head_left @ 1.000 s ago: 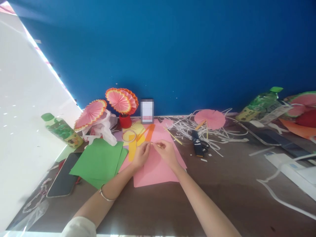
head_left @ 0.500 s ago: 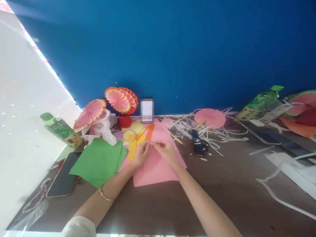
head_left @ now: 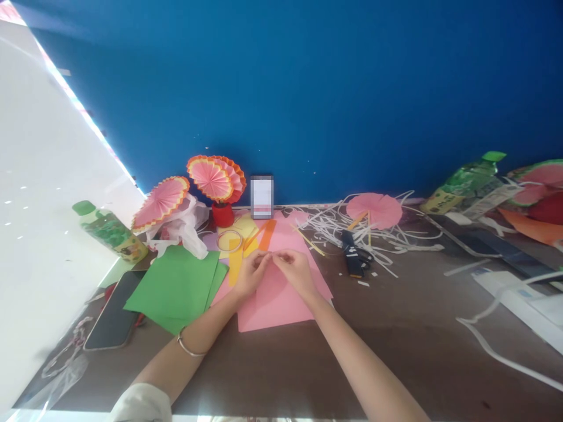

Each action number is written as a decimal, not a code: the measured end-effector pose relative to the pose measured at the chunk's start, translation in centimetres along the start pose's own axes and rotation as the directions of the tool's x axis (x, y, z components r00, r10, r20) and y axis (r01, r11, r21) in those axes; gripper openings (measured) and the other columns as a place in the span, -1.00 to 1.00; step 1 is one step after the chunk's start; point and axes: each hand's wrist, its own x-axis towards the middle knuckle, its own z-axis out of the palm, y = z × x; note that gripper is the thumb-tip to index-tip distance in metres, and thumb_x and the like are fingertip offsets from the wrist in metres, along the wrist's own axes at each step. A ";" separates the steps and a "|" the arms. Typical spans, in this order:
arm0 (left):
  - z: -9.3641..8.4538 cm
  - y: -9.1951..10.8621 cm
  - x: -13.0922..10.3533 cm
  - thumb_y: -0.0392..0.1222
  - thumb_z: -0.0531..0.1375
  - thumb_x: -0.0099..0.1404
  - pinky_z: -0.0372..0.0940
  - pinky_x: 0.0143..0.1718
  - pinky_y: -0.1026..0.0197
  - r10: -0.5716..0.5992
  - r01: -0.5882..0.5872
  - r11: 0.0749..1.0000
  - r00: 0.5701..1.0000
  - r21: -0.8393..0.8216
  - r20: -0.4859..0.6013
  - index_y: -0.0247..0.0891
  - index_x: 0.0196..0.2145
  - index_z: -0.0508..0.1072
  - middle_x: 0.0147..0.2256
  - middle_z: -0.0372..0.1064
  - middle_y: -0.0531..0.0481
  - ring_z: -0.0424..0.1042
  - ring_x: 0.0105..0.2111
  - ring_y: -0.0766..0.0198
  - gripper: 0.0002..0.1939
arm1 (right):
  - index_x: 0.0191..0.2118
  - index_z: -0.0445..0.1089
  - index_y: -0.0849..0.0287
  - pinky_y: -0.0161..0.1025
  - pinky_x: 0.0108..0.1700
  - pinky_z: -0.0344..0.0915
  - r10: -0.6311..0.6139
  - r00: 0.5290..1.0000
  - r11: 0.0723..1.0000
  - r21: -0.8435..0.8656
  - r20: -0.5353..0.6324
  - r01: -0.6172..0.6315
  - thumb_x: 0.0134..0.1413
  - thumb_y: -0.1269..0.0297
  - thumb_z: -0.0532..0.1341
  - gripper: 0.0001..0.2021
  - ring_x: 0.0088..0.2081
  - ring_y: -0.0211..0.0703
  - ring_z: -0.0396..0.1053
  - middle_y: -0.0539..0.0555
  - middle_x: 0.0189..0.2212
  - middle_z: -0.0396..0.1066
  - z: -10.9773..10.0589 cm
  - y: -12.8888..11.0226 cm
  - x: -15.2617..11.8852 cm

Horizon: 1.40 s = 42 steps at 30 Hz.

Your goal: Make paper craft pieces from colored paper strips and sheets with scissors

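My left hand [head_left: 251,274] and my right hand [head_left: 295,271] meet fingertip to fingertip above a pink paper sheet [head_left: 277,310]. Both are closed in a pinch; whatever lies between the fingertips is too small to make out. Orange paper strips [head_left: 265,235] and a yellow paper strip [head_left: 236,264] lie just beyond and beside my left hand. A roll of tape or ring [head_left: 229,240] rests on yellow paper behind them. Green paper sheets [head_left: 176,287] are spread to the left of my left wrist.
Pleated paper fans [head_left: 210,179] stand in a red pot [head_left: 223,215]. A phone [head_left: 262,197] leans on the blue wall. White paper strips [head_left: 325,225], a pink paper disc [head_left: 373,211] and a black-handled tool [head_left: 352,258] lie right. Bottles [head_left: 109,234] stand at both sides; a power strip [head_left: 519,305] lies far right.
My fingertips have shifted very slightly while staying pinched close together. Everything else on the table stays as it was.
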 end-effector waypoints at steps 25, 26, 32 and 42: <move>0.1 -0.2 0.3 -0.06 0.08 0.20 0.28 -0.25 0.20 -0.053 0.044 0.987 0.997 -0.153 -0.056 -0.25 -0.35 0.40 -0.36 0.45 -0.04 0.43 -0.32 0.24 -0.78 | -0.53 0.40 0.24 -0.24 -0.32 0.30 -0.013 1.000 0.998 -0.055 -0.003 0.013 -0.17 0.11 0.24 -0.74 -0.39 -0.09 0.39 0.13 -0.49 0.46 -0.7 0.0 0.2; 0.1 -0.1 0.3 -0.05 0.08 0.20 0.28 -0.25 0.20 -0.059 0.050 0.988 0.997 -0.148 -0.058 -0.25 -0.35 0.40 -0.36 0.45 -0.04 0.43 -0.33 0.24 -0.78 | -0.53 0.40 0.24 -0.25 -0.32 0.30 -0.013 1.000 0.998 -0.056 -0.004 0.013 -0.17 0.11 0.24 -0.75 -0.39 -0.10 0.39 0.13 -0.50 0.46 -0.7 0.0 0.3; 0.0 0.3 0.2 -0.03 0.12 0.16 0.28 -0.26 0.19 -0.108 0.094 0.984 0.990 -0.150 -0.091 -0.27 -0.40 0.40 -0.41 0.44 -0.04 0.42 -0.37 0.25 -0.77 | -0.51 0.40 0.23 -0.26 -0.32 0.31 -0.040 0.999 0.996 -0.078 -0.011 0.039 -0.14 0.16 0.21 -0.79 -0.40 -0.11 0.40 0.11 -0.49 0.46 -0.5 0.1 0.1; 0.0 0.4 0.1 0.00 0.10 0.18 0.25 -0.37 0.26 -0.048 0.036 0.989 0.996 -0.143 -0.079 -0.23 -0.25 0.27 -0.43 0.42 -0.02 0.42 -0.40 0.27 -0.73 | -0.49 0.44 0.20 -0.20 -0.29 0.34 -0.108 0.994 0.987 -0.119 0.032 0.111 -0.13 0.13 0.22 -0.78 -0.38 -0.09 0.42 0.12 -0.46 0.49 -0.6 -0.9 -0.2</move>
